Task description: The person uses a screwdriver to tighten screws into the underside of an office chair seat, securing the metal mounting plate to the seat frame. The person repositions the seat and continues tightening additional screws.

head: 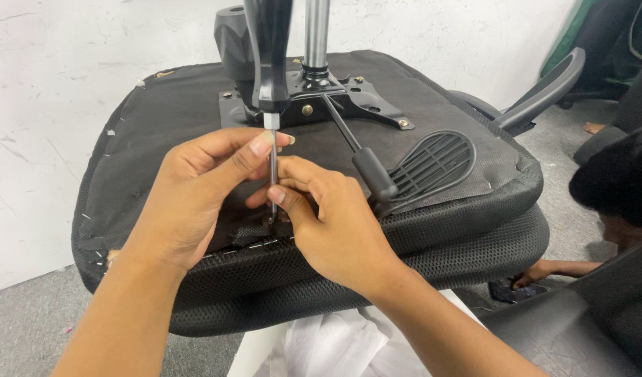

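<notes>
An upturned office chair seat of black mesh and black fabric backing [167,112] fills the view, laid underside-up on what seems to be a white support, of which only a part is seen below its front edge. Bolted at the centre of the underside is a black metal tilt-mechanism plate [349,94], from which a chrome gas-lift column [316,31] rises and a black-handled adjustment lever [363,157] runs out toward a ribbed black plastic paddle [432,164]. A curved black plastic armrest [544,87] is seen beyond the seat's far right edge, and another person's dark-haired head [614,174] and hand [537,272] are seen low at the right, by the grey floor [27,328].

The step in hand is judged to be the working of a fastener at the near edge of the seat's underside, where the fabric is stapled down. A power screwdriver with a black body and a slim steel bit [272,84] is held upright, its tip set down between the two hands; the fastener itself is hidden by the fingers, so whether a screw is being driven in or taken out cannot be told. The next move is judged to call for the bit being kept square and pressed straight down, with the fingertips kept off the turning shaft.

The left hand [195,202] is curled, its thumb and forefinger pinching the bit's upper shaft. The right hand [328,223] is closed loosely, its fingertips pinching the shaft near the tip.
</notes>
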